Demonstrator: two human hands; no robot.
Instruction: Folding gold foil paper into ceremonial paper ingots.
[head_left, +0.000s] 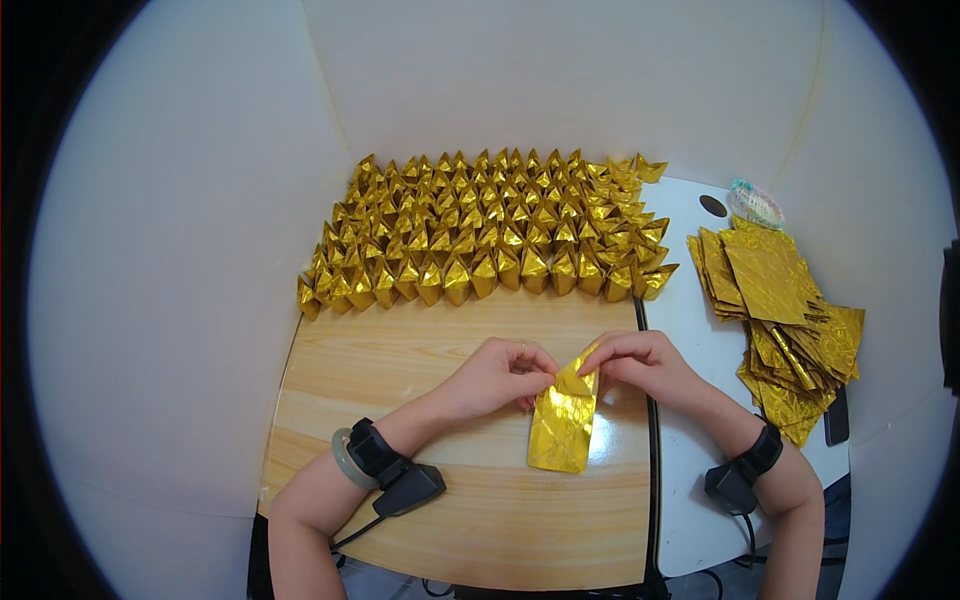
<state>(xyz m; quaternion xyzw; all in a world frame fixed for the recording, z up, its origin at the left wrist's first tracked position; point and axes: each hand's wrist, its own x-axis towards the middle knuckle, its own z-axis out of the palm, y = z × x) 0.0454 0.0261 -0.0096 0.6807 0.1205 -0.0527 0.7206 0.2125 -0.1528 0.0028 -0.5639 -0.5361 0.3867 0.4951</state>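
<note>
A strip of folded gold foil paper [562, 432] hangs between my hands over the wooden table, its top end partly folded to a slanted corner. My left hand [505, 375] pinches its left edge near the top, thumb in front. On the other side my right hand [645, 362] grips the top right corner between thumb and fingers. The lower end of the strip is free and flat. Beyond my hands stand rows of folded gold paper ingots [485, 225], packed close together with their points up.
A messy pile of gold foil sheets [770, 280] lies on the white table [685, 450] at the right. Behind it is a clear plastic coil-like item [757, 204]. A dark phone-like object [837, 418] sits beside the pile. White panels [190, 270] enclose the wooden table [400, 345].
</note>
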